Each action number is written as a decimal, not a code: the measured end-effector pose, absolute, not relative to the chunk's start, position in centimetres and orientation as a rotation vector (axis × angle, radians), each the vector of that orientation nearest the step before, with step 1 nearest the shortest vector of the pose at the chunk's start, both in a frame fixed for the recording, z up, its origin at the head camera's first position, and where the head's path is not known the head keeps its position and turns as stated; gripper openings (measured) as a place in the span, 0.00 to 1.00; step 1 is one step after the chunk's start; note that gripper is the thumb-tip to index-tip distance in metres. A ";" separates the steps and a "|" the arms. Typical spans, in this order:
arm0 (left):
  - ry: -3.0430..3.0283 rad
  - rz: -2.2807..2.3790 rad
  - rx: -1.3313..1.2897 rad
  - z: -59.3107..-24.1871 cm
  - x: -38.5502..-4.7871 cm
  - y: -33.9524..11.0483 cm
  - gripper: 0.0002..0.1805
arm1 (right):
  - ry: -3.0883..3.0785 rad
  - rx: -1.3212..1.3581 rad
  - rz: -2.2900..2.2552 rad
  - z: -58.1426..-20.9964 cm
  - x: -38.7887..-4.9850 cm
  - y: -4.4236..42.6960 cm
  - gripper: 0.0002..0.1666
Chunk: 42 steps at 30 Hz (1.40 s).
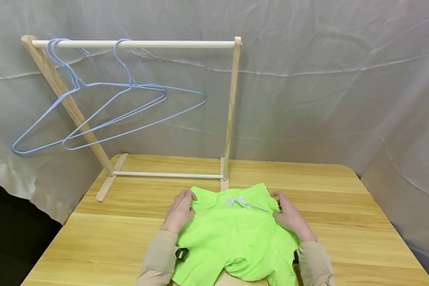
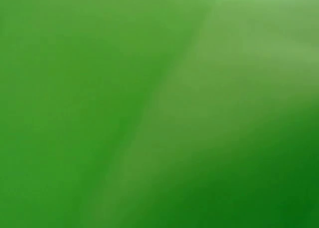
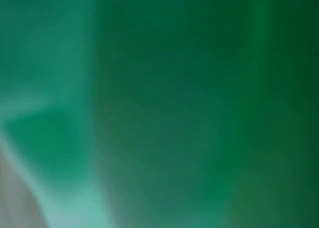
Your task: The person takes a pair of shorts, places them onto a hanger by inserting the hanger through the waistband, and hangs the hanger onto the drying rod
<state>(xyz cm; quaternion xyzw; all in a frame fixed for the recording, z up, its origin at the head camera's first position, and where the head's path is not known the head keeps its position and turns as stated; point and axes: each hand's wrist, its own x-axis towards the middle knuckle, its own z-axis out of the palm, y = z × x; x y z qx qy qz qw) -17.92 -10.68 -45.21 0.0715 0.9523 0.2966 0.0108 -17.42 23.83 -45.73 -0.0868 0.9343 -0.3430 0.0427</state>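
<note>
Bright green shorts [image 1: 236, 230] with a white drawstring bow [image 1: 240, 201] lie at the near middle of the table, waistband toward the rack. My left hand [image 1: 180, 210] is at the left end of the waistband, its fingers bent over the edge of the cloth. At the right end, my right hand [image 1: 289, 214] touches the side of the shorts with fingers and thumb apart. Blurred green cloth [image 2: 99, 88] fills the left wrist view, and green cloth [image 3: 174, 113] covers nearly all of the right wrist view; neither shows a hand.
Behind the shorts stands a wooden rack [image 1: 231, 107] with a white top rail [image 1: 178, 44]. Several blue wire hangers [image 1: 128, 85] hang from its left half. The wooden table [image 1: 343, 222] extends to both sides, with a grey cloth backdrop [image 1: 325, 79] behind it.
</note>
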 end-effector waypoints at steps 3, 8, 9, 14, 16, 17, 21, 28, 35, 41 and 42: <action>2.948 0.994 0.218 -45.3 -18.0 -10.6 0.34 | 2.851 -0.290 -1.046 -45.7 -17.3 23.8 0.40; 2.942 0.997 0.244 -45.4 -18.0 -10.5 0.40 | 2.827 -0.351 -1.040 -45.8 -17.3 23.7 0.39; 2.943 0.979 0.244 -45.5 -18.0 -10.5 0.39 | 2.822 -0.353 -1.032 -45.7 -17.3 23.6 0.36; 2.920 0.938 0.154 -45.5 -18.1 -10.4 0.28 | 2.779 -0.282 -1.030 -45.7 -17.4 23.5 0.29; 2.906 0.955 0.090 -45.5 -18.1 -10.4 0.28 | 2.765 -0.246 -1.040 -45.7 -17.4 23.4 0.30; 2.908 0.966 0.065 -45.6 -18.1 -10.4 0.28 | 2.762 -0.230 -1.043 -45.7 -17.4 23.4 0.31; 2.914 1.012 -0.010 -45.7 -18.2 -10.5 0.28 | 2.776 -0.200 -1.057 -45.8 -17.4 23.4 0.29; 2.950 0.966 0.008 -45.7 -18.1 -10.7 0.31 | 2.859 -0.153 -0.991 -45.8 -17.4 23.6 0.11; 2.943 1.022 0.073 -45.7 -18.0 -10.9 0.29 | 2.884 -0.147 -0.962 -45.9 -17.6 23.7 0.07; 2.979 1.219 0.137 -45.6 -18.2 -11.0 0.20 | 2.860 -0.191 -0.993 -45.8 -17.3 23.7 0.30; 2.991 1.242 0.138 -45.6 -18.2 -11.0 0.19 | 2.858 -0.196 -0.999 -45.7 -17.3 23.7 0.33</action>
